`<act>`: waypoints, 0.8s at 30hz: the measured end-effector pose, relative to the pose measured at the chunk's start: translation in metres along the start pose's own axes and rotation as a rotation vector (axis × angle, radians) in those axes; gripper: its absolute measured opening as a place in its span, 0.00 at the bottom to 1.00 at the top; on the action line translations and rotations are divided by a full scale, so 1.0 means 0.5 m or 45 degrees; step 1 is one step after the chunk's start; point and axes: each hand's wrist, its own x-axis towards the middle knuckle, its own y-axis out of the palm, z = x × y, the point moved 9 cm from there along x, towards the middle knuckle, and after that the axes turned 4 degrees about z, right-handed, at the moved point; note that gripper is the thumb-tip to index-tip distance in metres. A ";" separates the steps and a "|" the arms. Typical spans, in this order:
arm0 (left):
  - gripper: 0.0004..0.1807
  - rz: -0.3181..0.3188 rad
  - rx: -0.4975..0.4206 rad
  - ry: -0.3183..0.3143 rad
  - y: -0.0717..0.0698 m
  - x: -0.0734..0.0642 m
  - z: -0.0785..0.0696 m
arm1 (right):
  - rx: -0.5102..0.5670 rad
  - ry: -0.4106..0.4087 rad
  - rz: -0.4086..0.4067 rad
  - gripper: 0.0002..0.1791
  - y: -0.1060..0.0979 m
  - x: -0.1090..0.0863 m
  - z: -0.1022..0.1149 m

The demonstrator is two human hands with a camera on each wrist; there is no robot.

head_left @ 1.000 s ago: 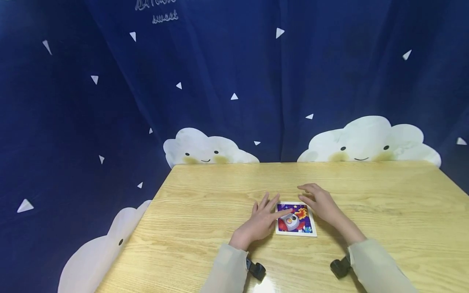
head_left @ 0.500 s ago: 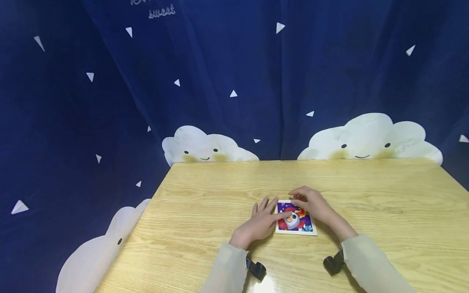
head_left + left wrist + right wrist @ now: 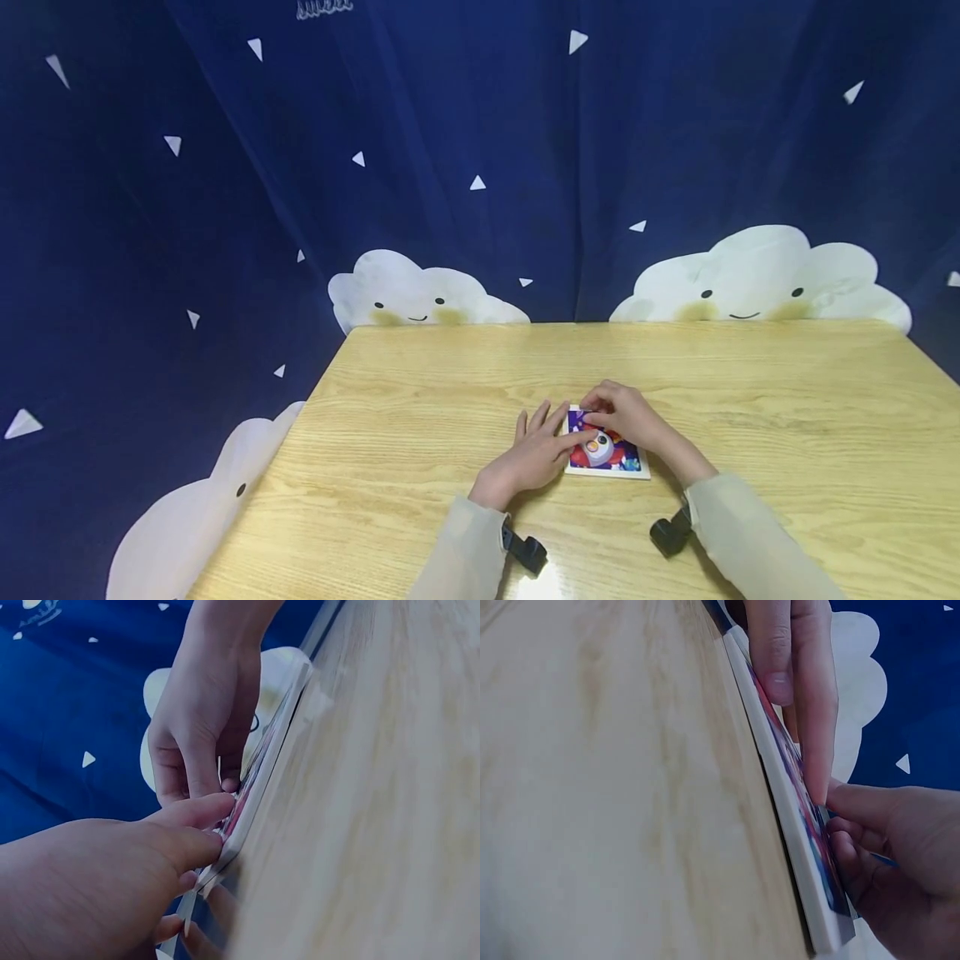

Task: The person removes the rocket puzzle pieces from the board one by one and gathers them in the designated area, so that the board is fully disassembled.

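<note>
One dark-blue curtain hangs around one wooden table; three printed clouds show. Two hands meet over one white-edged picture board lying on the table: the left hand with fingers spread, touching it; the right hand with fingers curled over its far part, whether pinching anything I cannot tell.

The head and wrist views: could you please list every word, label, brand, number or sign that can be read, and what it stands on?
"sweet": pale lettering on the blue curtain, at the head view's top edge.
Too blurred to read: faint script on the curtain, left wrist view.
None legible on the white-framed picture.
</note>
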 end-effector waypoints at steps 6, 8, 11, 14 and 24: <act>0.24 -0.014 0.019 -0.004 0.006 0.002 0.004 | -0.011 0.020 0.007 0.05 0.008 0.008 0.004; 0.24 -0.006 -0.005 -0.001 0.008 0.002 0.004 | -0.006 0.040 0.018 0.04 0.010 0.010 0.003; 0.24 0.001 -0.029 0.002 0.008 0.002 0.004 | 0.017 0.070 0.037 0.04 0.013 0.014 0.003; 0.24 0.001 -0.036 0.004 0.007 0.002 0.005 | 0.038 0.099 0.065 0.05 0.017 0.018 0.004; 0.23 0.007 -0.024 -0.014 0.012 0.005 0.011 | 0.046 0.080 0.161 0.08 0.028 0.028 0.013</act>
